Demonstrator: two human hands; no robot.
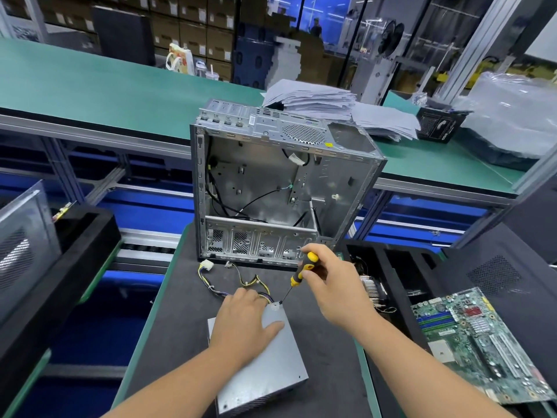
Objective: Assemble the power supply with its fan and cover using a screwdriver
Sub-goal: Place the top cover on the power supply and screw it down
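Your left hand (245, 322) lies flat on the grey metal power supply (265, 369), fingers straight and pressing on its top, with the thumb spread to the right. This power supply rests on the dark mat of the desk (180, 297), close to you, and its bundle of yellow and black cables (241, 282) runs out to the left behind your fingers. Beyond it the open computer case (271, 188) stands upright. Your right hand (327, 277) grips the yellow and black screwdriver (303, 268), whose tip touches the far right corner of the power supply. At the far right a green motherboard (479, 342) lies tilted.
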